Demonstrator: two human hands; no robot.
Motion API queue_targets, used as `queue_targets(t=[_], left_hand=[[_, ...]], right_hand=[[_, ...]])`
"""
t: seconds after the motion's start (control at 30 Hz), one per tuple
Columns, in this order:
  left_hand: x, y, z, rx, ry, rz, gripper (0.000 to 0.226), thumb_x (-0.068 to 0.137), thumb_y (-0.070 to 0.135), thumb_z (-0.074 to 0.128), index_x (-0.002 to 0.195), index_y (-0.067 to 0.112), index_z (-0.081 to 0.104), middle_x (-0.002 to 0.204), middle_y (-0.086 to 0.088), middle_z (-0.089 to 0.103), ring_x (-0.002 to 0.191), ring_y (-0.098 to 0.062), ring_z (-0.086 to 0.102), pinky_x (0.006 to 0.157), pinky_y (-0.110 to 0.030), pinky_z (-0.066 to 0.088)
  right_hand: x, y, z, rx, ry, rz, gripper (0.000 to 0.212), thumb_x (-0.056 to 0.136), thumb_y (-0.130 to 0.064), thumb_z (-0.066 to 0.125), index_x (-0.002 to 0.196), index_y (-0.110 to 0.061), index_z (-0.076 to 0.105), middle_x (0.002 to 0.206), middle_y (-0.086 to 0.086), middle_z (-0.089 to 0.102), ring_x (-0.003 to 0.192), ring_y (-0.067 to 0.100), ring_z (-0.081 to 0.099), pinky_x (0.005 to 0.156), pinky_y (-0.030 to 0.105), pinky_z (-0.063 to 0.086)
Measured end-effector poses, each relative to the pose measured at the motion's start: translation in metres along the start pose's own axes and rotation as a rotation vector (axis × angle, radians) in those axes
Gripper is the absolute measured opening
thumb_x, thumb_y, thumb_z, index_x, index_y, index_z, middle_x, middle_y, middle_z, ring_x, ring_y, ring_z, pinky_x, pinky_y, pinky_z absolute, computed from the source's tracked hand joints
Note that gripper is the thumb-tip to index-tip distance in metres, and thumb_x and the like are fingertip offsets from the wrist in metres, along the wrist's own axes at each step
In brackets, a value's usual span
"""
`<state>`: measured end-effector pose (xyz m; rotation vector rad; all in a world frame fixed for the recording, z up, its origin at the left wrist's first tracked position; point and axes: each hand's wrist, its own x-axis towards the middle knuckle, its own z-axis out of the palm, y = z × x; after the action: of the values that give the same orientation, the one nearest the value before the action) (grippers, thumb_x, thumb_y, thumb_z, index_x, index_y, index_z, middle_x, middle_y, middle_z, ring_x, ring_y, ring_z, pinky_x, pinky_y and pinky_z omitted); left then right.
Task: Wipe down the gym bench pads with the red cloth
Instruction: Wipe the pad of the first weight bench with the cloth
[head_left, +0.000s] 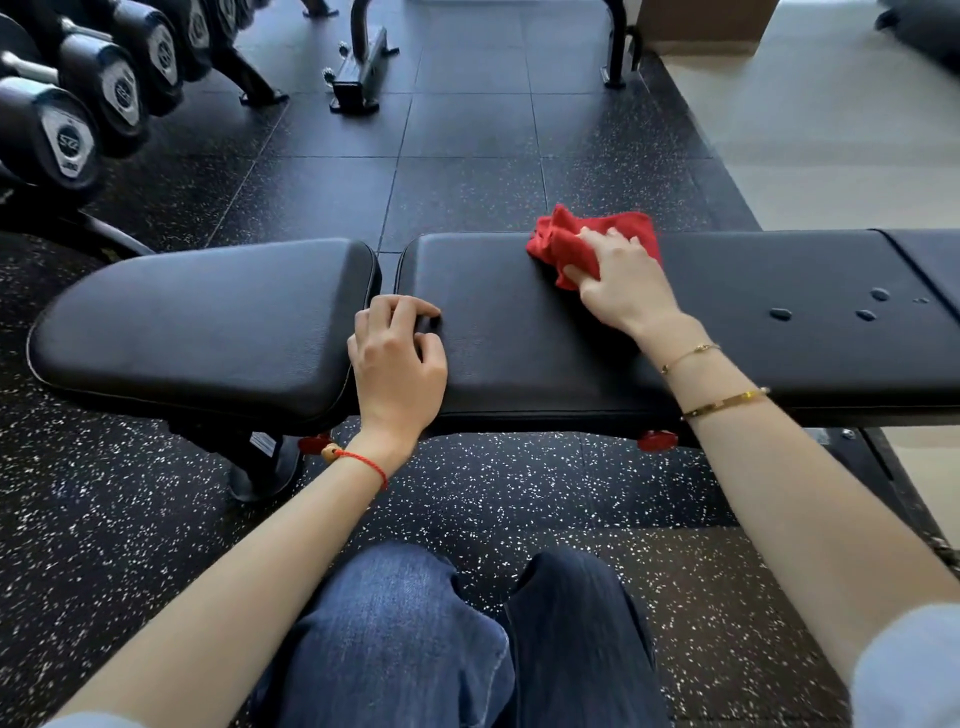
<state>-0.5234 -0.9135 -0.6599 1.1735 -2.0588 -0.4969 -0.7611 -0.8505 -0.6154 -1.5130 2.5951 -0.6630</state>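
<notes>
Red cloth: soft, light, bunched terry; lies crumpled on the long back pad near its far edge, under the right hand, whose fingers are spread flat over it, thumb curled against its near fold. Likely limp and easily dragged; best pressed from above over the bulk of the bunch, not pinched at a corner. Droplets: several, on the same surface, well to the right of those fingers, not yet wiped. Left hand: fingers curled, tips hooked at the pad's end beside the gap, apparently bracing; holds nothing loose. Seat pad: left of those fingers, across the gap. Dumbbells: racked, far left.
</notes>
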Motion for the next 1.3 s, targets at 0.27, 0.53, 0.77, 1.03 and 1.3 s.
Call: queue_targets(t=[0.27,0.53,0.77,1.03,1.3], left_hand=[[0.000,-0.003,0.001,0.003,0.004,0.013,0.026,0.083,0.010,0.049,0.102,0.020,0.065,0.112,0.000,0.057,0.107,-0.025,0.048,0.091,-0.035,0.034],[-0.001,-0.002,0.001,0.042,0.018,0.046,0.023,0.087,0.010,0.050,0.102,0.019,0.064,0.111,-0.001,0.057,0.106,-0.023,0.049,0.093,-0.037,0.034],[-0.004,0.003,-0.001,0.161,0.036,0.106,0.022,0.093,0.012,0.048,0.106,0.014,0.065,0.112,-0.005,0.060,0.105,-0.027,0.055,0.096,-0.040,0.035],[-0.002,0.014,-0.001,0.405,-0.004,0.145,0.020,0.095,0.010,0.048,0.109,0.012,0.062,0.114,-0.014,0.061,0.097,-0.036,0.057,0.096,-0.043,0.031],[-0.003,0.036,0.004,0.284,-0.008,0.104,0.038,0.081,-0.004,0.049,0.108,0.015,0.067,0.113,-0.011,0.065,0.110,-0.034,0.055,0.098,-0.043,0.034]], right_hand=[[-0.101,-0.021,-0.002,0.112,-0.127,-0.339,0.046,0.090,-0.023,0.060,0.135,-0.019,0.050,0.147,-0.003,0.043,0.142,0.021,0.028,0.120,0.037,0.015],[-0.067,0.026,-0.028,0.025,-0.009,-0.020,0.046,0.091,-0.026,0.058,0.136,-0.021,0.049,0.144,0.007,0.047,0.139,0.028,0.033,0.112,0.038,0.025],[-0.092,0.002,-0.021,0.060,-0.053,-0.116,0.049,0.090,-0.023,0.060,0.137,-0.017,0.048,0.143,0.013,0.046,0.139,0.031,0.032,0.114,0.035,0.017],[-0.126,0.008,-0.027,0.097,-0.080,-0.191,0.050,0.093,-0.024,0.057,0.140,-0.015,0.044,0.147,0.003,0.043,0.143,0.022,0.026,0.119,0.033,0.011],[-0.113,0.011,-0.020,0.117,-0.066,-0.186,0.049,0.092,-0.024,0.058,0.138,-0.014,0.046,0.144,0.005,0.047,0.142,0.022,0.029,0.119,0.031,0.012]])
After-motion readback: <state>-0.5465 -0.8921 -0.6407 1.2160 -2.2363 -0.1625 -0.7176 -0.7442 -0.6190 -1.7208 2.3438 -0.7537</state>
